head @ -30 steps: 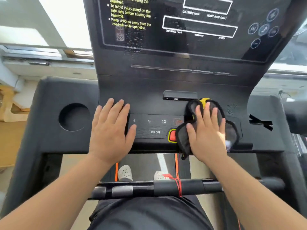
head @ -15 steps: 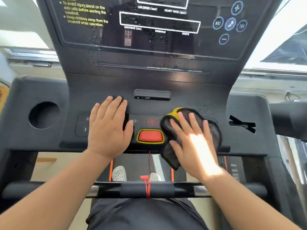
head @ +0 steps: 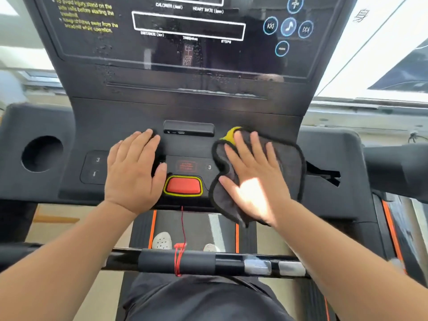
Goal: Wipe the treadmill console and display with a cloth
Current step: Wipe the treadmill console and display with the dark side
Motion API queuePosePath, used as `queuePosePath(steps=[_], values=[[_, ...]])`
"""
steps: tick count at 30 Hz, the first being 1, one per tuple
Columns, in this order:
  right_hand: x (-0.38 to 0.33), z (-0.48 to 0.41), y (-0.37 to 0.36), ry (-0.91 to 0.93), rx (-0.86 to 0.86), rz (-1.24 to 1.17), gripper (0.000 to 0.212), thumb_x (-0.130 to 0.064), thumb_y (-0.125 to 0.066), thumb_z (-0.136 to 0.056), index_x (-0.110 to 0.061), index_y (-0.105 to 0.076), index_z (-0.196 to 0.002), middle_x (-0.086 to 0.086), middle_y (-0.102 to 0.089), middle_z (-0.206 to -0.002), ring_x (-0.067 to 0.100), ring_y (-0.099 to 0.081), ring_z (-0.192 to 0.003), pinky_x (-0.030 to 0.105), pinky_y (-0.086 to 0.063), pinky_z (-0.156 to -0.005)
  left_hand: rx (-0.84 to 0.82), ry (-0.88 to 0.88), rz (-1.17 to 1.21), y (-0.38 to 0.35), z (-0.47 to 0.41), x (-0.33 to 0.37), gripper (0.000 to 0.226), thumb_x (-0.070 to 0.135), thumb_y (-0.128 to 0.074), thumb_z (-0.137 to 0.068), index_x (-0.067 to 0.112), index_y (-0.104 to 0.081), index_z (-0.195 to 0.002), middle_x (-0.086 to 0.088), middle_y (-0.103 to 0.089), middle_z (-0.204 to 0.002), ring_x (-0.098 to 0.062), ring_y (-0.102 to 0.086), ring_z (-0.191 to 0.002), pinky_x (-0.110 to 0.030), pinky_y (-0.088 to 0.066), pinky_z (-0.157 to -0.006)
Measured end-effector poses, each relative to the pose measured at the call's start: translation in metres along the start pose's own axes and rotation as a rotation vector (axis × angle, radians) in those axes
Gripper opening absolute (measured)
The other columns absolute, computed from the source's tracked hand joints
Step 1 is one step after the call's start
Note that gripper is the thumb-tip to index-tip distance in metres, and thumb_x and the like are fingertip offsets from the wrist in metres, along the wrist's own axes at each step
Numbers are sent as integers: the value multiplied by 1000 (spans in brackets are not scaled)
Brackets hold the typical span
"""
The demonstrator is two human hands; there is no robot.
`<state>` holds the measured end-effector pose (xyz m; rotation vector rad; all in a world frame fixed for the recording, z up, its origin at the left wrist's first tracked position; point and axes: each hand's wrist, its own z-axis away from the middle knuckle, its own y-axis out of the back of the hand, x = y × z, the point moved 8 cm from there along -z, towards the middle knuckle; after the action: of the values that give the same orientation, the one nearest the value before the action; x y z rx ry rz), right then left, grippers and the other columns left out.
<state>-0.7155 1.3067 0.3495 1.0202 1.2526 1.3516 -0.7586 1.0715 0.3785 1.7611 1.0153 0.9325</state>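
A black treadmill console [head: 120, 121] fills the view, with a dark glossy display [head: 185, 42] above it that shows water droplets. My right hand [head: 254, 179] lies flat with straight fingers on a dark grey cloth [head: 287, 163] with a yellow corner, pressing it onto the console's right button panel. My left hand [head: 134, 170] rests flat on the left button panel, fingers together, holding nothing. A red stop button [head: 183, 185] with a yellow rim sits between the two hands.
A round cup holder [head: 41, 154] is at the console's left. A small black port block [head: 188, 128] sits above the buttons. A black handlebar [head: 208, 262] with a red cord crosses below my forearms. Bright windows lie behind the treadmill.
My right hand has slid the cloth rightward across the console, past the red button. The left hand stayed flat on the left panel. The camera view shifted right.
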Motion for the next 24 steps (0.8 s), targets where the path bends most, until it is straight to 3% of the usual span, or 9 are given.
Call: queuePosePath(steps=[2,5,9,12,15,20,24], values=[[-7,27,-4,149,22,22,67,-60,-32,-99,-30,-39,-158,-3,-23,-171,32,-17,-158,55,-17,-126,4,-5,-4,0,0,0,58,37,-42,-93,1,-57,-136,-18,-56,-144,-42,-50,-132,-56,-34,-109],[6,60,-14,238,3,42,66,-61,-38,-97,-33,-37,-157,-7,-23,-171,27,-18,-158,53,-16,-126,16,-6,-4,0,0,0,57,36,-43,-93,1,-58,-135,-18,-57,-143,-42,-51,-131,-56,-35,-109],[40,37,-8,67,19,55,80,-78,-23,-97,-30,-30,-161,-2,-13,-173,32,-5,-160,63,-5,-126,20,-10,-6,0,1,-1,57,36,-43,-93,1,-58,-135,-18,-57,-143,-41,-50,-134,-54,-32,-111],[44,-6,5,20,46,46,87,-81,-15,-95,-27,-26,-162,4,-5,-174,39,3,-159,66,0,-124,27,-9,-9,0,1,-1,56,35,-43,-93,1,-58,-134,-18,-57,-143,-40,-49,-134,-53,-30,-112],[32,-31,10,36,81,81,81,-75,-22,-98,-25,-25,-162,6,-1,-174,41,8,-158,67,3,-123,25,-11,-9,0,1,-1,56,35,-43,-93,1,-59,-134,-18,-57,-143,-40,-49,-134,-54,-31,-112],[0,14,-2,258,65,38,62,-56,-31,-102,-30,-37,-158,-3,-19,-172,32,-12,-159,59,-9,-127,14,-9,5,0,1,0,56,35,-43,-93,1,-59,-134,-18,-57,-142,-40,-49,-134,-56,-34,-111],[5,48,-6,339,44,35,60,-56,-37,-100,-34,-37,-156,-6,-22,-171,29,-15,-159,58,-6,-126,13,-8,8,-1,1,-1,55,35,-43,-93,1,-59,-134,-18,-57,-142,-40,-49,-134,-56,-34,-111]])
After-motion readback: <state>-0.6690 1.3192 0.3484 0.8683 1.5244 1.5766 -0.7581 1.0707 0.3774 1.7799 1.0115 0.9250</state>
